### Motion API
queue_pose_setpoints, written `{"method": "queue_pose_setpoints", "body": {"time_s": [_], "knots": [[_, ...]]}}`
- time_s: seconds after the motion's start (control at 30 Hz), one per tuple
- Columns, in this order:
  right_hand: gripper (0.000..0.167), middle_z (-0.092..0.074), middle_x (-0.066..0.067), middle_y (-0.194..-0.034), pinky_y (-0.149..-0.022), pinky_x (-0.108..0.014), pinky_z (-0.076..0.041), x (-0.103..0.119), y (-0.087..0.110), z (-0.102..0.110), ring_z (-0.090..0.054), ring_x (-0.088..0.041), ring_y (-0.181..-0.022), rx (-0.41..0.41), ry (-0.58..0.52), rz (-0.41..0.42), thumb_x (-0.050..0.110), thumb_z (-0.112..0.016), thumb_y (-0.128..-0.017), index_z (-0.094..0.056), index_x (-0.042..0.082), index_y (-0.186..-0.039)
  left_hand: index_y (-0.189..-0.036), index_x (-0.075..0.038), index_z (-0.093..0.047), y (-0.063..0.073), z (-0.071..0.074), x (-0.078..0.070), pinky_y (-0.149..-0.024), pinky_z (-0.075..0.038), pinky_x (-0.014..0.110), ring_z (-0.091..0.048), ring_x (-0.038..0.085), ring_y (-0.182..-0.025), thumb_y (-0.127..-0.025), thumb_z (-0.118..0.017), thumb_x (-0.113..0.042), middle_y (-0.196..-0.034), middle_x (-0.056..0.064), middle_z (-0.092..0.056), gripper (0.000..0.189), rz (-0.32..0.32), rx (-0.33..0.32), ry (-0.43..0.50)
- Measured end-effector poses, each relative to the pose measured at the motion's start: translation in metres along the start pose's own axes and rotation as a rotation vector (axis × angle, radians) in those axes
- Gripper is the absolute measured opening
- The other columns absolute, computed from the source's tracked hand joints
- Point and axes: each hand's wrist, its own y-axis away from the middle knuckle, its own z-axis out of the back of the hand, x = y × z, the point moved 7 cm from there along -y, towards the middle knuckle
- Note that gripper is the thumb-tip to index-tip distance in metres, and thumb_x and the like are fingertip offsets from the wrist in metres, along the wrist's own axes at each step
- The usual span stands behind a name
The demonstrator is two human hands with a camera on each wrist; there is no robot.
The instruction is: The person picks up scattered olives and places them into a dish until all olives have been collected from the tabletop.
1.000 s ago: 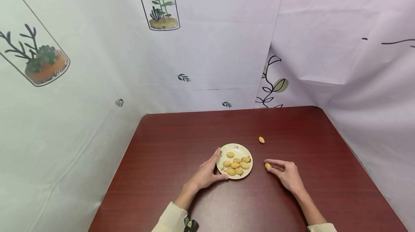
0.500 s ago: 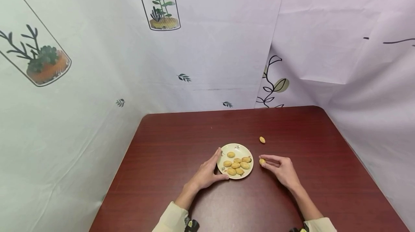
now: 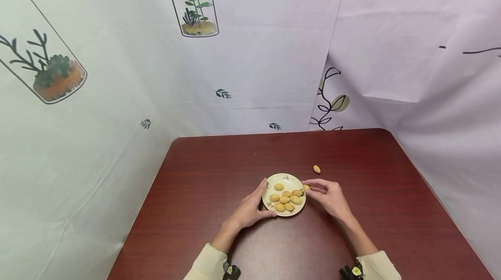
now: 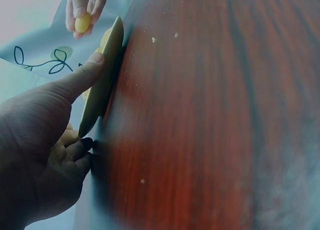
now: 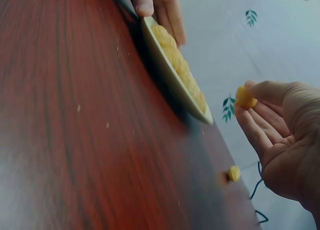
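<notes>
A cream plate (image 3: 290, 179) with a small printed pattern holds several yellow oval snack pieces (image 3: 284, 200). The left hand (image 3: 247, 209) grips its left side, fingers along the rim and thumb at the front edge; in the left wrist view the thumb (image 4: 82, 77) lies over the rim. At the plate's right edge the right hand (image 3: 328, 194) pinches one more yellow oval piece (image 3: 307, 188) between thumb and fingers. The right wrist view shows this piece (image 5: 245, 96) held up above the level of the plate (image 5: 175, 82).
Another yellow oval piece (image 3: 316, 169) lies on the dark red wooden table (image 3: 219, 162), behind the right hand. Tiny crumbs (image 5: 78, 108) dot the tabletop. A white cloth printed with plants (image 3: 254, 75) hangs behind the table and along its sides.
The right hand has moved left and slightly away from the body with its yellow oval piece, from the bare table up to the plate's right edge. Left hand and plate have stayed still.
</notes>
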Motion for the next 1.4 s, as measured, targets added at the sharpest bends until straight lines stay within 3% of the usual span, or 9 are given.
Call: {"method": "queue_pose_setpoints", "body": {"time_s": [0.2,0.57,0.83,1.07,1.4], "knots": [[0.027,-0.076,-0.026,-0.115,-0.085,-0.023,-0.060,0.002,-0.007,-0.015,-0.075,-0.037,-0.107,0.026,-0.030,-0.012,-0.005,-0.079,-0.091,-0.076,-0.008,-0.118,-0.170,-0.005,-0.017,0.000,0.000,0.000,-0.122,-0.035,0.052,-0.035,0.030,-0.155,-0.090,-0.085,-0.048,-0.175,0.012,-0.021,0.114,0.006,0.003,0.007],[0.026,-0.078,-0.024,-0.110,-0.080,-0.025,-0.061,-0.001,-0.021,-0.041,-0.078,-0.025,-0.099,0.033,-0.003,-0.031,-0.006,-0.083,-0.088,-0.078,-0.006,-0.114,-0.170,-0.005,-0.016,0.001,0.000,0.001,-0.122,-0.035,0.051,-0.035,0.030,-0.155,-0.090,-0.085,-0.048,-0.176,0.011,-0.020,0.114,0.012,0.009,0.006],[0.024,-0.078,-0.023,-0.107,-0.080,-0.027,-0.062,-0.002,-0.027,-0.058,-0.078,-0.037,-0.098,0.044,0.018,0.016,-0.005,-0.084,-0.087,-0.079,-0.006,-0.110,-0.170,-0.005,-0.016,0.001,0.000,0.001,-0.121,-0.036,0.051,-0.036,0.031,-0.154,-0.090,-0.085,-0.048,-0.175,0.012,-0.021,0.114,0.006,0.007,-0.003],[0.023,-0.080,-0.019,-0.104,-0.079,-0.025,-0.061,-0.004,-0.029,-0.071,-0.078,-0.034,-0.096,0.080,0.081,0.055,-0.003,-0.086,-0.086,-0.081,-0.003,-0.109,-0.170,-0.003,-0.016,0.001,0.001,0.000,-0.119,-0.038,0.053,-0.039,0.034,-0.152,-0.090,-0.085,-0.049,-0.175,0.015,-0.022,0.115,-0.008,0.000,-0.013],[0.024,-0.080,-0.012,-0.102,-0.084,-0.034,-0.063,-0.001,-0.029,-0.078,-0.078,-0.033,-0.098,0.071,0.141,0.099,-0.006,-0.087,-0.083,-0.081,0.000,-0.106,-0.170,-0.003,-0.017,0.001,0.000,0.001,-0.118,-0.039,0.054,-0.041,0.034,-0.151,-0.089,-0.085,-0.049,-0.174,0.014,-0.024,0.115,-0.015,-0.008,-0.016]]}}
